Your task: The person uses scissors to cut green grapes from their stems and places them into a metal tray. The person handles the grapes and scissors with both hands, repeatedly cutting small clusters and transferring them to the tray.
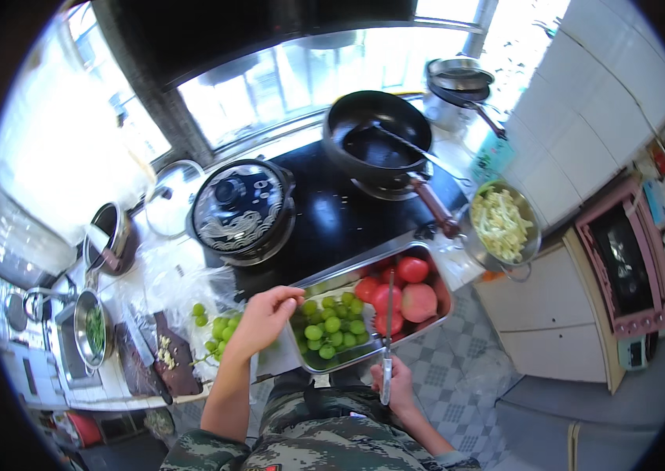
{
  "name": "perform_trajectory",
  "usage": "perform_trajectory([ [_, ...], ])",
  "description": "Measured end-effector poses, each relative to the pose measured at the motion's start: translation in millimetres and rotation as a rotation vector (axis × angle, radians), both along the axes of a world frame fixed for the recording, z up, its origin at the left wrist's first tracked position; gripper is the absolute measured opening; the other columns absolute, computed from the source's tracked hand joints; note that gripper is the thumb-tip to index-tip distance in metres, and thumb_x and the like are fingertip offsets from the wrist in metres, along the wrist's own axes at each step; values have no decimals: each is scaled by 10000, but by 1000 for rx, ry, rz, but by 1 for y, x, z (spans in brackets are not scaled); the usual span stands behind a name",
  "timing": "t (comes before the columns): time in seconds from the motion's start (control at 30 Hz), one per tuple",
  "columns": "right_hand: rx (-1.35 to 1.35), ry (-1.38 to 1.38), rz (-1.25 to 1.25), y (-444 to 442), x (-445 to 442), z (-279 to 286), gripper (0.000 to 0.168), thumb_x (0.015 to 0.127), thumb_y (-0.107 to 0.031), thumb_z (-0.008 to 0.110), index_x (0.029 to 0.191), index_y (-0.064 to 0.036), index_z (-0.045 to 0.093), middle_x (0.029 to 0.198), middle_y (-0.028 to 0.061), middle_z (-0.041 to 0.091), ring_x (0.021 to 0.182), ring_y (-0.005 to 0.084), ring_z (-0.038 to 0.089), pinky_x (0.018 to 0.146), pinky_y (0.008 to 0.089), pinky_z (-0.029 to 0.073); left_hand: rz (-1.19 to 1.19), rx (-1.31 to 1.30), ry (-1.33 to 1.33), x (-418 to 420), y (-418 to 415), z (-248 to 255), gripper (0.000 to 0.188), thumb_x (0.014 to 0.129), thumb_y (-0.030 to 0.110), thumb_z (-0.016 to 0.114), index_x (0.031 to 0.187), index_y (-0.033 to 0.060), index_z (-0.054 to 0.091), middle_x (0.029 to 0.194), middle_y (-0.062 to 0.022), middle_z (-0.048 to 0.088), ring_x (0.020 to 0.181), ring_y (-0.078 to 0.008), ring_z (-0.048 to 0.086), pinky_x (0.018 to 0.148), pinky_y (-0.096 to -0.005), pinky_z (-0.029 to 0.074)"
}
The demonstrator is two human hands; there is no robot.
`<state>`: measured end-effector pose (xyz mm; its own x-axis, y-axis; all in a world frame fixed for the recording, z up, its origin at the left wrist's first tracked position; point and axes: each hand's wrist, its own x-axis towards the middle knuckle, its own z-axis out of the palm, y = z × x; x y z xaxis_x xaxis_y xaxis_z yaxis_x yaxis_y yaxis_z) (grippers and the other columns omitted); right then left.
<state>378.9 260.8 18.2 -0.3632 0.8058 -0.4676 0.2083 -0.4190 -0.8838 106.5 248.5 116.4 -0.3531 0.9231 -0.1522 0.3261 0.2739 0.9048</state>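
A knife (389, 312) with a narrow blade is gripped by its pale handle in my right hand (396, 380). Its blade points away from me, over the front of a rectangular metal tray (447, 303). Green grapes (335, 324) fill the tray's left part; red tomatoes (413, 269) and a paler pink round fruit (419, 302) lie at the right. My left hand (267, 318) hovers by the tray's left rim with fingers curled; whether anything is between the fingertips is unclear. More grapes (223, 329) lie on a plastic bag left of it, partly behind my forearm.
Beyond the tray, a lidded pot (238, 206) and a wok (376, 132) stand on the black cooktop (320, 206). The wok's handle points toward a bowl of chopped vegetables (500, 226). Leftward, a knife (138, 335) and chopped garlic (166, 352) rest on dark cutting boards (182, 377).
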Motion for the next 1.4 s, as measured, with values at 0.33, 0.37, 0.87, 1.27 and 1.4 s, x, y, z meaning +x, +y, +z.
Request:
perform_trajectory([
  [0.33, 18, 82, 288, -35, -75, 47, 210, 789, -153, 669, 743, -38, 500, 587, -18, 510, 515, 50, 500, 459, 202, 421, 701, 54, 67, -107, -184, -35, 171, 846, 12, 534, 998, -35, 598, 836, -71, 647, 733, -87, 577, 670, -218, 457],
  [0.37, 1, 67, 331, -40, -88, 50, 211, 790, -156, 669, 742, -37, 501, 580, -18, 509, 513, 51, 499, 459, 203, 417, 721, 32, 62, -109, -198, -41, 168, 844, 15, 540, 994, -33, 599, 826, -65, 646, 721, -82, 571, 656, -213, 456],
  [0.87, -164, -267, 654, -130, -162, 55, 280, 792, -245, 702, 794, -31, 520, 614, -14, 510, 522, 51, 462, 468, 214, 405, 292, -166, 62, -138, -265, -122, 195, 723, 101, 630, 898, 15, 642, 807, -120, 636, 791, -261, 597, 703, -361, 475],
  [1.27, -217, -526, 591, -183, -133, 70, 328, 757, -308, 717, 766, -17, 566, 593, 7, 530, 493, 69, 483, 450, 227, 388, 5, 32, 341, -194, -214, -97, 183, 773, 160, 583, 690, -3, 589, 702, -158, 580, 758, -347, 553, 652, -440, 434],
  [1.4, -118, -668, 693, -199, -132, 51, 495, 696, -479, 711, 778, -2, 608, 636, 63, 580, 580, 148, 543, 548, 287, 425, -34, 80, 364, -199, -204, -103, 157, 765, 154, 598, 713, 5, 601, 697, -164, 585, 725, -345, 562, 634, -417, 439],
])
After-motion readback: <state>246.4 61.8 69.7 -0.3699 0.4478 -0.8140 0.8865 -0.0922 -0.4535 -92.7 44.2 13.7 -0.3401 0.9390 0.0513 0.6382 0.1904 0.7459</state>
